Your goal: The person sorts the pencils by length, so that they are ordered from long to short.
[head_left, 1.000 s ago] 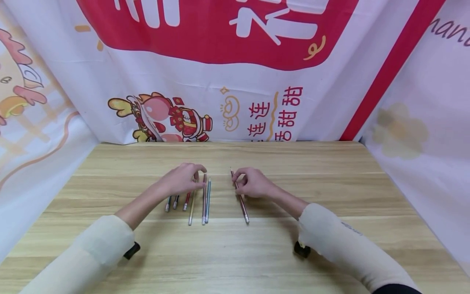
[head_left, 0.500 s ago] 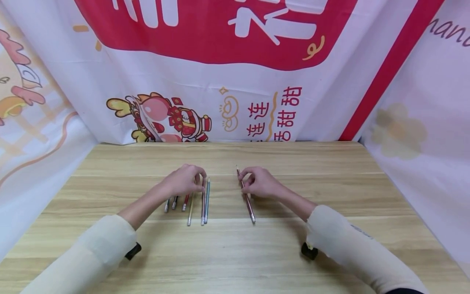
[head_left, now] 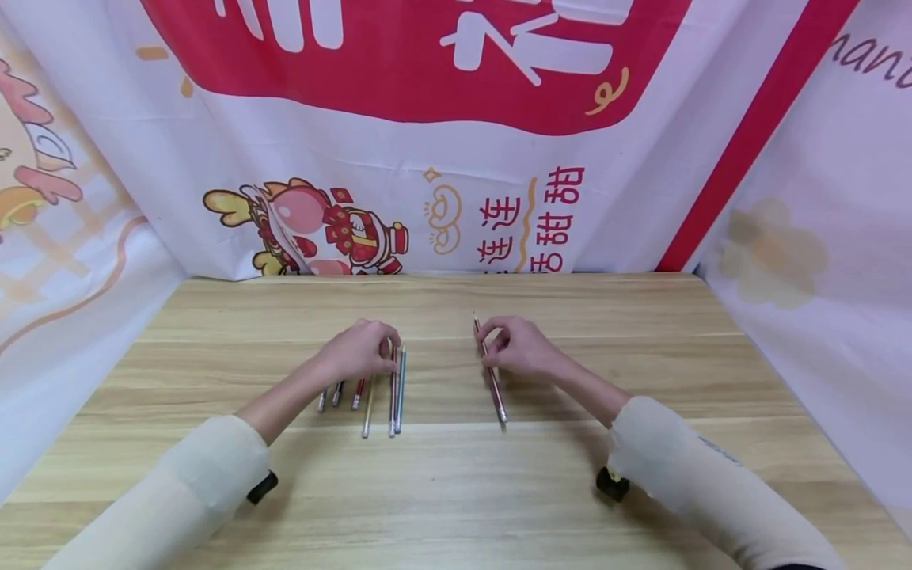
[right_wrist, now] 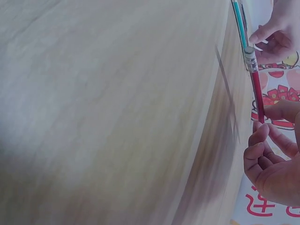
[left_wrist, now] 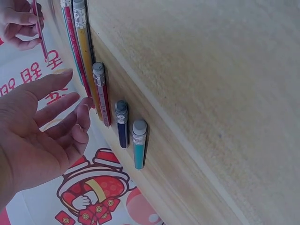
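Right of the frame's centre, the right hand (head_left: 518, 347) pinches a red pencil (head_left: 495, 392), which could twist if that grip (toward its sharpened end) slackens; left of centre, the left hand (head_left: 362, 350), thumb and fingers apart, hangs over other pencils (head_left: 401, 392), where a nudge might roll them

Pale wood-grained tabletop (head_left: 456, 499) against a creased white backdrop (head_left: 399, 146) with red stripe (head_left: 758, 134), cartoon print (head_left: 299, 214) and lettering (head_left: 553, 228).

Dark-red pencil (head_left: 495, 388); yellow pencil (head_left: 369, 408); wood-grained tabletop (head_left: 456, 499).
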Available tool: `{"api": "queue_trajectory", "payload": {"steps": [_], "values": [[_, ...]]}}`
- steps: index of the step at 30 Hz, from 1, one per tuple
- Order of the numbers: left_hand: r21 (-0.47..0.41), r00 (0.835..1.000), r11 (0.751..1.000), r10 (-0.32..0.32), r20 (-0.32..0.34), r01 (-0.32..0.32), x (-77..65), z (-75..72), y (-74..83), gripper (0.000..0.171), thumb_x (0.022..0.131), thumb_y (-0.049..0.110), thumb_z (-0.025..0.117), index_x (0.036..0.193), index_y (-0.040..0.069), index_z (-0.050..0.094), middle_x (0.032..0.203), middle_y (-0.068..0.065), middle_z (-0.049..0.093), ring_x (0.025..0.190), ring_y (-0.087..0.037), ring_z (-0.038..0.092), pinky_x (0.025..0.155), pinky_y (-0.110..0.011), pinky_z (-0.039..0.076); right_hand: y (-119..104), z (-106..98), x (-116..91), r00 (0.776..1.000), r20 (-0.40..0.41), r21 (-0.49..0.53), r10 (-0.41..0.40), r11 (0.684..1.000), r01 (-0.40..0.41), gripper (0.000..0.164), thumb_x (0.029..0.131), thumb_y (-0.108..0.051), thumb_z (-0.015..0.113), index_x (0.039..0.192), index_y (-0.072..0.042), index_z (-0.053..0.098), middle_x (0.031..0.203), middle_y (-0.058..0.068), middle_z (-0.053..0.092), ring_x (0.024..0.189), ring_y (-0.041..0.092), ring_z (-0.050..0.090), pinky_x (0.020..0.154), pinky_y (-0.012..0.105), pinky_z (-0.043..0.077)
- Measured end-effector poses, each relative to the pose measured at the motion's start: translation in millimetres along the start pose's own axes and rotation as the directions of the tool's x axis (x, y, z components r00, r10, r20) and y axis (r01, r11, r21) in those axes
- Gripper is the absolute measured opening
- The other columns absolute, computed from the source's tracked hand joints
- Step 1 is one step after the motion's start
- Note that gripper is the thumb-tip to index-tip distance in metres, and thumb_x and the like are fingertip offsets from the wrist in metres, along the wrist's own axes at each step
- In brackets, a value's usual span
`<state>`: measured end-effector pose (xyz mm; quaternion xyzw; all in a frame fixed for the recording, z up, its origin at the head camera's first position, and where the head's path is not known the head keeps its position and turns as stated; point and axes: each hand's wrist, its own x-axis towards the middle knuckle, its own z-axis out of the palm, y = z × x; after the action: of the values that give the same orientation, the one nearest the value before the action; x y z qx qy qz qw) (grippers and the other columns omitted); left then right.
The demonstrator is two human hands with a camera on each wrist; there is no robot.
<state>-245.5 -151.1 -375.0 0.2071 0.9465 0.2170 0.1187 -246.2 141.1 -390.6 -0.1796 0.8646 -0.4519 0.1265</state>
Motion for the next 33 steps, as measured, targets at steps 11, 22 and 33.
{"api": "queue_trajectory", "payload": {"steps": [11,22,33], "values": [[0.015,1.000,1.000,0.001,0.005,-0.001,0.3,2.2,-0.5,0.034,0.089,0.007,0.080,0.119,-0.004,0.070,0.085,-0.007,0.065,0.071,-0.018,0.058,0.064,-0.029,0.052,11,-12,-6,0.999,-0.027,-0.014,0.018,1.000,-0.019,0.032,0.083,0.005,0.077,0.114,0.004,0.067,0.080,0.009,0.069,0.072,0.015,0.063,0.068,0.028,0.054],[0.016,1.000,1.000,0.018,0.000,-0.018,2.7,4.6,-1.7,0.026,0.089,0.005,0.079,0.112,-0.004,0.073,0.081,-0.005,0.063,0.070,-0.017,0.056,0.063,-0.028,0.049,21,-28,-11,0.998,-0.064,-0.030,0.027,0.999,-0.029,0.032,0.083,0.004,0.077,0.114,0.004,0.067,0.081,0.009,0.070,0.073,0.016,0.063,0.067,0.028,0.054],[-0.026,1.000,1.000,0.007,0.006,-0.007,6.7,6.6,0.1,0.020,0.089,0.004,0.078,0.107,-0.004,0.074,0.082,-0.007,0.066,0.071,-0.017,0.057,0.063,-0.029,0.050,36,-43,-19,0.995,-0.093,-0.043,0.040,0.998,-0.044,0.033,0.083,0.005,0.077,0.114,0.006,0.066,0.081,0.011,0.070,0.073,0.015,0.063,0.064,0.025,0.053]]}}
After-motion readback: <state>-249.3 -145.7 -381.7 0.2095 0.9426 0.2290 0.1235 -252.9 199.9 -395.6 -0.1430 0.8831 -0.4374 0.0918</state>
